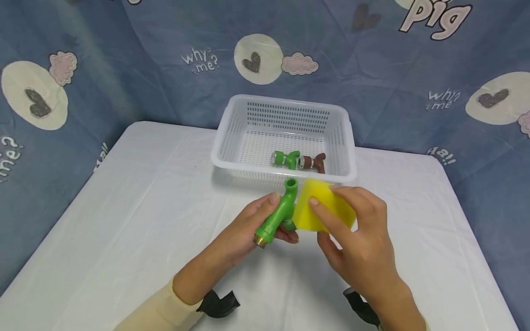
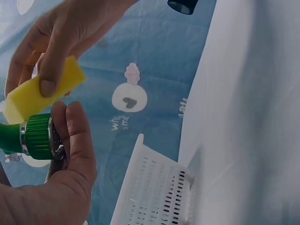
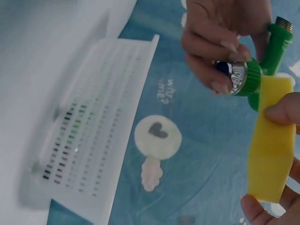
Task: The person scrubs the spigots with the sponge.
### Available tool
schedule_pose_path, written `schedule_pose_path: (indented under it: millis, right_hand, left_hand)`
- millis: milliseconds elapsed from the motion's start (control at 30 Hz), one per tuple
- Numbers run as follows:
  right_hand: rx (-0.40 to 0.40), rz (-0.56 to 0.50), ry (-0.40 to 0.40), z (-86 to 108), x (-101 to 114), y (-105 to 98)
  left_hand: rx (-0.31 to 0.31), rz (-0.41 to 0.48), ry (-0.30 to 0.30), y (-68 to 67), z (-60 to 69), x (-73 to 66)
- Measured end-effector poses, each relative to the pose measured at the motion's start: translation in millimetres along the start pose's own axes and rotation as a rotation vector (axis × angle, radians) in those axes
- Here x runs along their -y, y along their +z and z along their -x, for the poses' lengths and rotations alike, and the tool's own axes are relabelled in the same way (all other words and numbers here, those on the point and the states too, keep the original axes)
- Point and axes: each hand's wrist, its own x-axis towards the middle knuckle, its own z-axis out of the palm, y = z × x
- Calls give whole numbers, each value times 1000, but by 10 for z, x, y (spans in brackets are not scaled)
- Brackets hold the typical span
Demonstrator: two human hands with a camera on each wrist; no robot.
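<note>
In the head view my left hand [image 1: 238, 232] grips a green tap [image 1: 276, 218] with a threaded brass end pointing down toward me and a hooked spout at the top. The ribbed green collar and chrome ring of the tap show against the left fingers in the right wrist view. My right hand [image 1: 366, 239] pinches a yellow sponge [image 1: 305, 216] between thumb and fingers. The sponge's edge lies against the tap's side, and it bends slightly in the right wrist view. The left palm is partly hidden behind the tap.
A white perforated basket [image 1: 248, 166] stands behind the hands. Inside lie another green tap [image 1: 292, 160] and a brown tap [image 1: 319, 163]. The table has a white cloth [image 1: 165, 184], and a blue printed curtain [image 1: 165, 92] hangs behind it.
</note>
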Motion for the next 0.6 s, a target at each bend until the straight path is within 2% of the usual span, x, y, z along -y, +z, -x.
schedule_pose_path:
  millis: [67,233,367,467,600]
  right_hand:
    - [-28,-19,-5,-5,15,0]
    - [-99,-103,-119,-28,117,55]
    - [-55,-104,-125,-28,145,75]
    - [-24,-62,-105,-11,118,75]
    - [-11,-22,-77,7,49,85]
  left_hand:
    - [-14,-13,-7,-4,-2,4]
    - [-29,-47,-45,-2,0,25]
    - [-23,-60,-58,4,11,29]
    - [-46,-68,-60,8,19,23]
    - [-43,-33,-39,9,10,20]
